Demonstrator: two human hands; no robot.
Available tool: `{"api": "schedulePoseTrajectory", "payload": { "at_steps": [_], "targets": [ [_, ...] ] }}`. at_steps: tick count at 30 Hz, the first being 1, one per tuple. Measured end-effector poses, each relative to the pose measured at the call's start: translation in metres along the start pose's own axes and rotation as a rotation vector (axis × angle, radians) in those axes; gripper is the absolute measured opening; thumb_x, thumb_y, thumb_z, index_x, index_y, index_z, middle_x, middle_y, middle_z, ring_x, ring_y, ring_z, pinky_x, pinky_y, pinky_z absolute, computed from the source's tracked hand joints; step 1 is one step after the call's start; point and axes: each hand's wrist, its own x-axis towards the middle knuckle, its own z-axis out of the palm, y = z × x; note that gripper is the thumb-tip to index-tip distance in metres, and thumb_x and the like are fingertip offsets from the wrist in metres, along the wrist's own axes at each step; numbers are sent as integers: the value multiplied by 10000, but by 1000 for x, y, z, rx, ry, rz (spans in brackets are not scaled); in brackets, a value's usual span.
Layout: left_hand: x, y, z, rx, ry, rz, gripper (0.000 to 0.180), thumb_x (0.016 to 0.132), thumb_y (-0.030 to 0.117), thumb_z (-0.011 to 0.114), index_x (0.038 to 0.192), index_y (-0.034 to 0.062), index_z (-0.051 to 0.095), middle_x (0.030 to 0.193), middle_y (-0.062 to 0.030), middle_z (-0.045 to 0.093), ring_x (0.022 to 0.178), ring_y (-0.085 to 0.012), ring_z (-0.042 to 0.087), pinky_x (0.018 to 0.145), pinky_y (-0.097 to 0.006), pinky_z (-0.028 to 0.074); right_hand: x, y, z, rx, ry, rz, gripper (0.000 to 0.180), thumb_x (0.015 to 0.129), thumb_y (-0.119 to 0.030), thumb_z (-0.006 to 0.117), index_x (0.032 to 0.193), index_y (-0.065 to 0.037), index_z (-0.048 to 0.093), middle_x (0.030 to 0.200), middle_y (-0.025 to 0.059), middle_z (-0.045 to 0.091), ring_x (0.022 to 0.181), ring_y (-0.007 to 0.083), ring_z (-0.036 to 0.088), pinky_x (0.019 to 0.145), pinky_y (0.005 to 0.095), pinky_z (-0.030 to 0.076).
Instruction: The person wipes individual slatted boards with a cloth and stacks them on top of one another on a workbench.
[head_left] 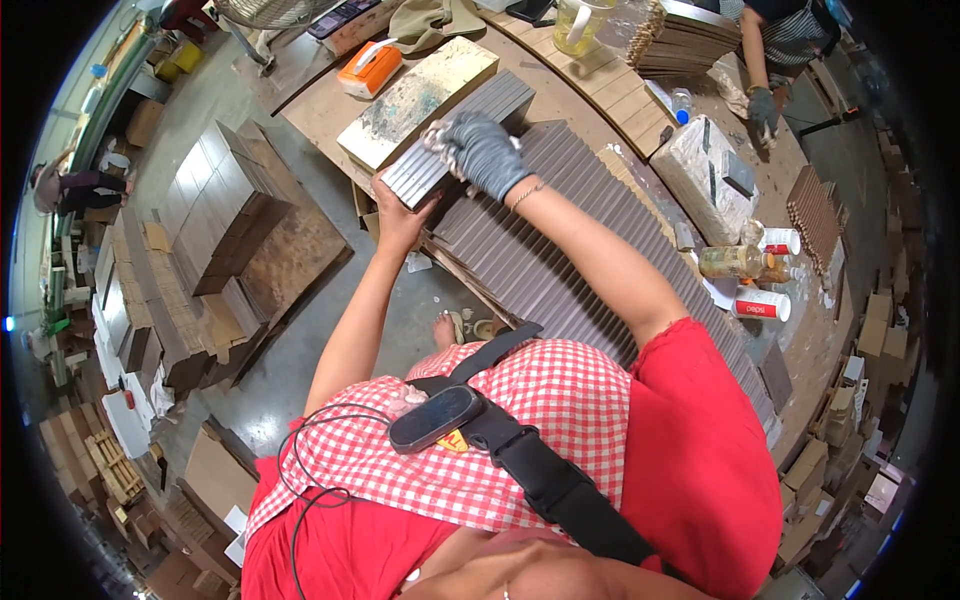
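Observation:
My left hand (405, 215) is bare and closed round the near lower end of a stack of grey grooved boards (412, 180). On top of the same stack rests my right hand (483, 152) in a grey work glove, its fingers bent over a crumpled pale rag (440, 142). The rag's shape is partly hidden by the glove. The stack lies against a cream paint-stained block (420, 100). Under my right forearm run long rows of grey-brown flat pieces (570, 210), set on edge side by side on the worktable (640, 185).
An orange tissue pack (369, 69) and a glass mug (577, 25) stand at the back. Bottles (730, 262) and red-white cups (762, 303) lie at right. A co-worker's gloved hand (763, 112) is at the far right. Stacked grey boxes (220, 200) sit on a pallet at left.

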Motion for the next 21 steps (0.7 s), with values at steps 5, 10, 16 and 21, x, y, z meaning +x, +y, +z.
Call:
{"api": "schedulePoseTrajectory", "payload": {
  "at_steps": [5,10,16,21],
  "targets": [
    [12,22,21,-32,-60,60,807,695,211,856,1256,-52,340,1186,-185,418,1119,-344,493,976,-394,405,13,41,-57,15,121,42,278,755,-26,722,1028,-76,725,1067,85,663,1007,207,629,928,302,503],
    [-1,0,11,-101,8,13,812,674,167,859,1255,-27,326,1169,-185,449,1123,-338,502,977,-381,406,-28,-36,-23,1020,99,205,48,823,63,571,847,22,565,899,162,646,737,174,652,565,214,536],
    [1,-1,17,-141,-18,-13,815,659,112,846,1261,-2,309,1173,-190,480,1104,-334,522,967,-384,414,-53,-14,9,-143,198,-219,221,859,-167,634,1022,-18,615,886,120,614,805,253,610,782,345,518],
    [2,12,6,-43,14,0,800,689,202,865,1236,-21,325,1168,-213,485,1090,-344,534,932,-399,436,9,47,-37,789,225,3,403,891,-289,586,1174,-5,543,1018,141,596,853,241,604,718,307,537]
  ]
}}
